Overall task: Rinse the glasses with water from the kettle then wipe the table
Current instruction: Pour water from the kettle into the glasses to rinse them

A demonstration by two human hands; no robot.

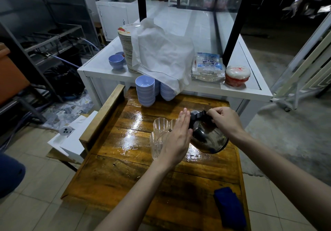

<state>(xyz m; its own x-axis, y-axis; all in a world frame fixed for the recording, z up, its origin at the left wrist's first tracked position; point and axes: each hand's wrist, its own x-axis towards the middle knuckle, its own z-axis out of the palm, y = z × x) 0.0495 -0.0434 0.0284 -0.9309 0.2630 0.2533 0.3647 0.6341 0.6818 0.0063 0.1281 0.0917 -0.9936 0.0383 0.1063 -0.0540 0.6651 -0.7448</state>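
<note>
A steel kettle (208, 138) is tilted to the left above the wet wooden table (125, 168), its spout over the clear ribbed glasses. My right hand (223, 118) grips its black handle at the top. My left hand (179, 135) is flat with fingers straight, pressed against the kettle's black lid. One glass (160, 125) stands behind, a second glass (157, 145) is nearer to me, and a third is mostly hidden behind my left hand. A folded blue cloth (230, 206) lies at the table's near right corner.
Stacks of lilac bowls (145, 91) stand at the table's far edge. Behind is a white counter (100, 73) with a plate stack under a white cloth (161, 51), a plastic packet (207, 65) and a red-white tub (237, 75). A white box (75, 141) sits left.
</note>
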